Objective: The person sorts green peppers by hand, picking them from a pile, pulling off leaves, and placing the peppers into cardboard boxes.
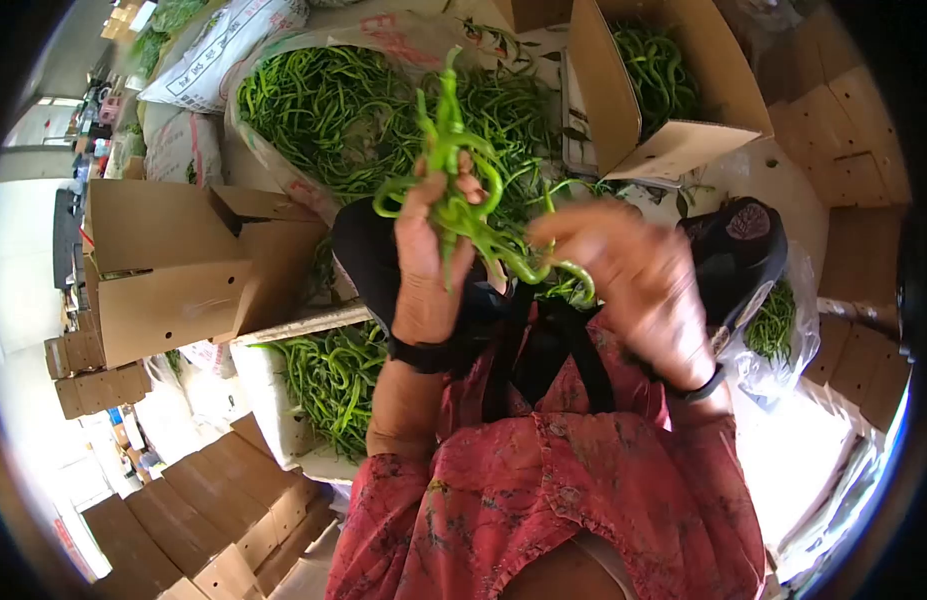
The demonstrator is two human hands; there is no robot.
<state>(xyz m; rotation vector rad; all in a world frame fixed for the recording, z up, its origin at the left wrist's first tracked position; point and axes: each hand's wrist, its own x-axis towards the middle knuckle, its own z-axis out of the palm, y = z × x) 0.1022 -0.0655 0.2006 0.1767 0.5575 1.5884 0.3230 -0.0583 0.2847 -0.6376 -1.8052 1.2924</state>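
My left hand [423,225] is wrapped round a bunch of long green chili peppers [449,140], held up over my lap. Some of them curl out past the fingers, and several hang down toward my right hand [628,275]. That hand is smeared by motion, with its fingertips close to a curved pepper at the lower end of the bunch; I cannot tell whether it grips anything. In front of my knees lies a large heap of green chili peppers [318,110] on an opened plastic sack.
A cardboard box [683,150] with chili peppers stands at the front right, another open cardboard box [168,270] at the left. By my left side is a white foam box [268,400] of peppers. A clear bag [798,330] of peppers sits on the right. White sacks [223,55] lie far left.
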